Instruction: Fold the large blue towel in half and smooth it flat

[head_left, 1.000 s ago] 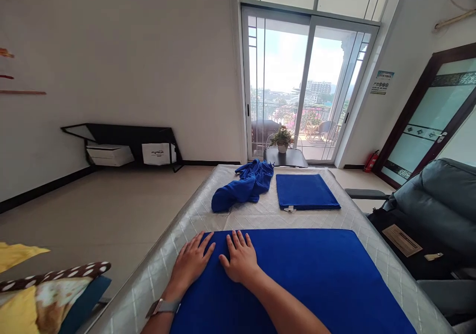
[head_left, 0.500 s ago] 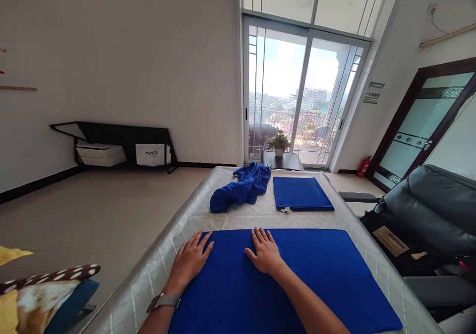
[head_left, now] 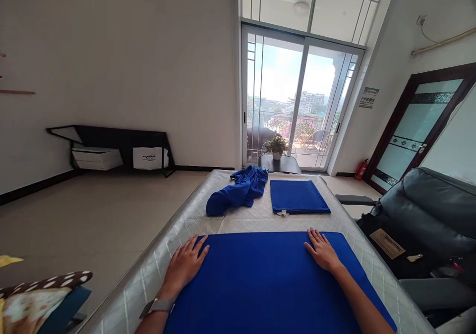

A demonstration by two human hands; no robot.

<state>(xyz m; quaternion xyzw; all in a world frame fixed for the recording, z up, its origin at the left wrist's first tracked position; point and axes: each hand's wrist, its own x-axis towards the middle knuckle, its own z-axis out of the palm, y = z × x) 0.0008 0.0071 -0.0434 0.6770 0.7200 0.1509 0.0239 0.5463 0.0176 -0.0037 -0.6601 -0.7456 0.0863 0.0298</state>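
Note:
A large blue cloth lies flat in front of me on a table with a silvery quilted cover. My left hand rests at its far left corner, fingers spread over the edge. Toward the far right corner, my right hand lies flat on the cloth with its fingers stretched out. Neither hand grips anything. Beyond the cloth sit a folded blue cloth with a white tag and, left of it, a crumpled blue cloth.
A dark padded armchair stands close along the right side. Behind the table is a small black table bearing a potted plant. Patterned fabric shows at the lower left. A black rack stands by the wall.
My right hand has slid right across the large blue cloth, from near its middle toward the far right corner. My left hand stays at the left corner. The view has shifted slightly.

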